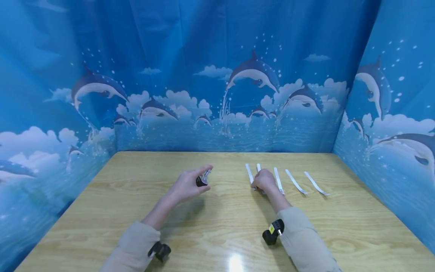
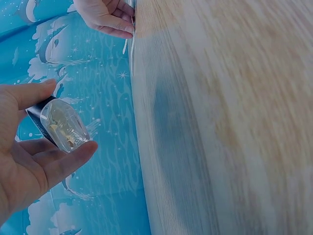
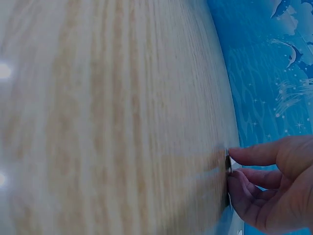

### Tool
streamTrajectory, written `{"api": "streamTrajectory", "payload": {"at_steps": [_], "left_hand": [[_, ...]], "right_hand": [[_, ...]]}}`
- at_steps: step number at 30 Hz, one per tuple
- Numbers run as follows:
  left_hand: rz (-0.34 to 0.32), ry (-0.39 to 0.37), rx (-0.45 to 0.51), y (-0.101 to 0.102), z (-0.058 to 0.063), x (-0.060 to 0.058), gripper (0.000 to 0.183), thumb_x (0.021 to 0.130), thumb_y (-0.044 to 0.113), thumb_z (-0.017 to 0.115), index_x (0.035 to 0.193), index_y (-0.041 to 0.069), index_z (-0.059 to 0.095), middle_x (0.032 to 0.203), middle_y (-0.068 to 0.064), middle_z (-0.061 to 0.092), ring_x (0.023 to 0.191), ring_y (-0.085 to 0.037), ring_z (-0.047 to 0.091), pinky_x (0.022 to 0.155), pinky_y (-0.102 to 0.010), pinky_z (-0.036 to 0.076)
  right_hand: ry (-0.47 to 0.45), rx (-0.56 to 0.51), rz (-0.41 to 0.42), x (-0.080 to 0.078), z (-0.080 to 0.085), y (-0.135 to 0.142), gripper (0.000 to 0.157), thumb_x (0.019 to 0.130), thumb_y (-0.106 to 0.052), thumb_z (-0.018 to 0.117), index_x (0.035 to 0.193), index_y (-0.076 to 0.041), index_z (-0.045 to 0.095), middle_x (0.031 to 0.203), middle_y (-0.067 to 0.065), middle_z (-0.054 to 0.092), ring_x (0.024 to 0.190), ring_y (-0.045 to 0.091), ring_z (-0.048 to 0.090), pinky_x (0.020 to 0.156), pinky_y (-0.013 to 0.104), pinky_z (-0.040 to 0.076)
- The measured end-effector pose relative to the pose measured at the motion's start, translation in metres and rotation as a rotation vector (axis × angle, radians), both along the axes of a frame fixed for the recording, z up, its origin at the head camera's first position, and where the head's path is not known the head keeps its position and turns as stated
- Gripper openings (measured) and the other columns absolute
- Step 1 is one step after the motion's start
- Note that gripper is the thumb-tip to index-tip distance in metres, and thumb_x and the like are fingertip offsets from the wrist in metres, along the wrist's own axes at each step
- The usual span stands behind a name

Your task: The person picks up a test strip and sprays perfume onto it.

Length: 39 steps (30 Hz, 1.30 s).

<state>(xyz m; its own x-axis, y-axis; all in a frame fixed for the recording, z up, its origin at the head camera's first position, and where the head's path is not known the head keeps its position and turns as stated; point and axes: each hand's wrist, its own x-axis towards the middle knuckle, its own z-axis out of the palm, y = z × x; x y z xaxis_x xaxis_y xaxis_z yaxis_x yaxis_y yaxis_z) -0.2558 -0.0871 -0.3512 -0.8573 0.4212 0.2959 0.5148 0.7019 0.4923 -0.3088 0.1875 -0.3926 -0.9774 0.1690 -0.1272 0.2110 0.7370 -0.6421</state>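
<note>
My left hand (image 1: 188, 185) holds a small clear bottle (image 2: 64, 126) with a black side above the table, gripped between thumb and fingers. Gold-coloured bits show through its clear part. To the right, my right hand (image 1: 265, 180) is down at the tabletop, its thumb and fingertips about a thin white strip (image 1: 259, 167). Most of that strip is hidden under the hand. In the right wrist view the fingers (image 3: 239, 188) are curled close to the table surface. Another white strip (image 1: 249, 173) lies just left of this hand.
More white strips lie in a row to the right, among them a straight one (image 1: 278, 177) and a curved one (image 1: 316, 184). The wood-grain table (image 1: 217, 230) is enclosed at the back and sides by blue dolphin-print curtains (image 1: 190, 56).
</note>
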Motion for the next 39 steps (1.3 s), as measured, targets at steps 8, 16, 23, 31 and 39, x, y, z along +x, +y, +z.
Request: {"api": "streamTrajectory", "payload": {"at_steps": [8,16,23,31,39], "left_hand": [[0.010,-0.009,-0.024,0.0003,0.0002,0.0020,0.066,0.078,0.018,0.076,0.137,0.022,0.047,0.112,-0.015,0.062,0.096,-0.027,0.059,0.079,-0.042,0.048],[0.015,-0.027,-0.028,0.0010,0.0008,0.0025,0.066,0.078,0.018,0.076,0.137,0.023,0.047,0.111,-0.013,0.063,0.094,-0.025,0.060,0.077,-0.041,0.048],[0.016,-0.042,-0.018,0.0008,0.0003,0.0028,0.067,0.078,0.018,0.075,0.138,0.023,0.046,0.117,-0.013,0.061,0.098,-0.026,0.059,0.080,-0.042,0.048],[0.018,-0.055,-0.015,0.0006,0.0011,0.0037,0.067,0.078,0.017,0.075,0.138,0.023,0.045,0.117,-0.013,0.061,0.098,-0.026,0.059,0.080,-0.042,0.048],[0.025,-0.061,-0.025,0.0008,0.0026,0.0023,0.067,0.078,0.018,0.075,0.138,0.024,0.046,0.112,-0.013,0.063,0.088,-0.022,0.059,0.072,-0.038,0.047]], "right_hand": [[0.034,0.006,0.021,0.0010,-0.0028,0.0019,0.007,0.068,0.002,0.071,0.073,0.002,0.066,0.054,0.003,0.058,0.044,0.011,0.049,0.044,0.023,0.043],[0.005,-0.063,-0.008,0.0027,-0.0019,0.0007,0.016,0.070,0.002,0.071,0.086,0.005,0.066,0.058,0.005,0.057,0.045,0.010,0.047,0.041,0.022,0.041],[-0.027,-0.127,-0.008,0.0031,-0.0010,0.0042,0.019,0.073,0.001,0.070,0.092,0.005,0.066,0.062,0.006,0.058,0.047,0.011,0.046,0.042,0.022,0.039],[-0.038,-0.226,-0.036,0.0009,-0.0022,0.0082,0.023,0.074,0.003,0.070,0.095,0.007,0.064,0.065,0.009,0.061,0.048,0.012,0.051,0.045,0.024,0.043],[-0.021,-0.293,-0.041,0.0005,0.0024,0.0094,0.026,0.073,0.006,0.068,0.098,0.010,0.063,0.059,0.007,0.057,0.045,0.010,0.049,0.043,0.021,0.041]]}}
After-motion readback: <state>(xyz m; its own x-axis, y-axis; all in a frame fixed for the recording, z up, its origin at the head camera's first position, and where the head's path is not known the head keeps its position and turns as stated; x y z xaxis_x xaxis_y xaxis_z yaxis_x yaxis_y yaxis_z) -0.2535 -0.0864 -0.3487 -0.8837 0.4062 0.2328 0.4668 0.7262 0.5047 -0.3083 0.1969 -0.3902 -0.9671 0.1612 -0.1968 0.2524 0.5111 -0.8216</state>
